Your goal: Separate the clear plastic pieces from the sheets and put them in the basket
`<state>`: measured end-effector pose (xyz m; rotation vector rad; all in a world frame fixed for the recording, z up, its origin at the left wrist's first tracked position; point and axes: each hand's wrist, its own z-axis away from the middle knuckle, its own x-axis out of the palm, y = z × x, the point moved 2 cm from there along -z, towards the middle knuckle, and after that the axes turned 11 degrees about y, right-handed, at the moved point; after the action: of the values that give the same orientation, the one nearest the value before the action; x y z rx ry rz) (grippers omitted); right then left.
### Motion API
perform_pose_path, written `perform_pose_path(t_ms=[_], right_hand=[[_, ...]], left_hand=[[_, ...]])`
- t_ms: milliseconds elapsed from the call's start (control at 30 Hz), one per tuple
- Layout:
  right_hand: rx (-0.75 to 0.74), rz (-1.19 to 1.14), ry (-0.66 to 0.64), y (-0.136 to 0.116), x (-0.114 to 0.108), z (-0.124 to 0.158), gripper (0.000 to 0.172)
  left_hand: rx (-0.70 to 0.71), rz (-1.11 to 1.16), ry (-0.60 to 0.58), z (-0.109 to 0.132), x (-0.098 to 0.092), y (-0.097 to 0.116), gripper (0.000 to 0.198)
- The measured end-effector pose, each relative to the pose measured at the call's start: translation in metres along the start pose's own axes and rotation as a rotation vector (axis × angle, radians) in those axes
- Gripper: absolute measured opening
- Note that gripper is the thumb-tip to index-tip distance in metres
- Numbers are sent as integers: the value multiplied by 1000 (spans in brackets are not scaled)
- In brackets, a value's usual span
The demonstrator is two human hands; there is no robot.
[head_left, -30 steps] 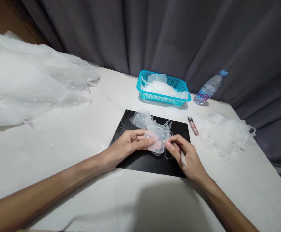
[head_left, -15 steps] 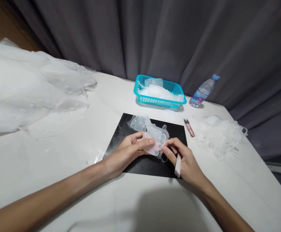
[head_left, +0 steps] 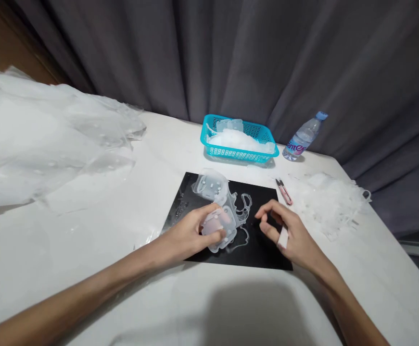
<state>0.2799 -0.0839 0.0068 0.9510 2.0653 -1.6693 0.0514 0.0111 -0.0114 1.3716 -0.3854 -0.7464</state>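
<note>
My left hand (head_left: 198, 230) grips a translucent, rubbery-looking moulded piece (head_left: 230, 222) between thumb and fingers, over a black mat (head_left: 209, 257). Rounded outlines and small raised spots mark this piece. It seems joined to a second rounded section (head_left: 209, 185) lying farther back on the mat. Thin, curly strips (head_left: 246, 206) of the same clear material trail from its right side. To the right, apart from the piece, my right hand (head_left: 285, 230) has its fingers curled. A pale stick-like handle (head_left: 283, 237) is tucked in that palm; its other end is hidden.
A blue basket (head_left: 240, 153) at the back holds white and clear pieces. Beside it stands a water bottle (head_left: 303, 139). Pink thread snips (head_left: 285, 192) lie right of the mat, near a heap of clear scraps (head_left: 330, 204). Large translucent sheets (head_left: 50, 139) are piled at the left.
My right hand has let go of the clear piece and moved right, keeping the pale handle. My left hand has lowered the piece toward me; its curly side strips now show.
</note>
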Motion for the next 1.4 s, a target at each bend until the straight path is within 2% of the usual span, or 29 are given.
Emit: perform_pose_path(t_ms=[67,167,300,400,500,600,700,767,800,833,967,1033,1100,1200,1300,1400], right_hand=[[-30,-10,53,-4,3,-9,16],[-28,-36,-45,-10,22,-25,25],[41,-114,-167,-14,42,-35,24],[75,-189,-180,-14,43,-35,23],[131,-271,-193,-16,41,-33,20],[199,-168,-175,-17,46,-33,19],[234,110,-45,-12,53,-36,19],[253,255,42,-5,54,-39,16],[258,279,72,0,54,-40,15],[258,260,89,4,52,-41,15],[241,-123,40,13,42,-40,29],[240,-279,-30,11,37,-37,38],[221,-331,-108,7,36,-33,43],[180,-342,-194,0,37,-28,42],[169,-341,-210,-4,37,-27,34],[177,-366,-227,-5,35,-26,29]], left_hand=[[24,-81,5,2,1,1,25],[61,-191,32,4,3,4,26],[97,-280,40,6,7,6,36],[114,-240,-12,7,8,4,39],[187,-310,10,8,11,2,40],[444,-592,78,15,22,0,33],[828,-899,154,30,41,1,38],[978,-958,179,38,48,1,40],[976,-920,167,39,47,1,38],[912,-846,153,38,43,2,34],[401,-457,120,18,6,-1,33],[264,-330,121,6,-10,-4,35],[204,-231,114,-3,-18,-9,35],[138,-48,70,-9,-16,-16,29],[72,126,16,-9,-9,-18,27],[24,177,10,-8,-5,-14,32]])
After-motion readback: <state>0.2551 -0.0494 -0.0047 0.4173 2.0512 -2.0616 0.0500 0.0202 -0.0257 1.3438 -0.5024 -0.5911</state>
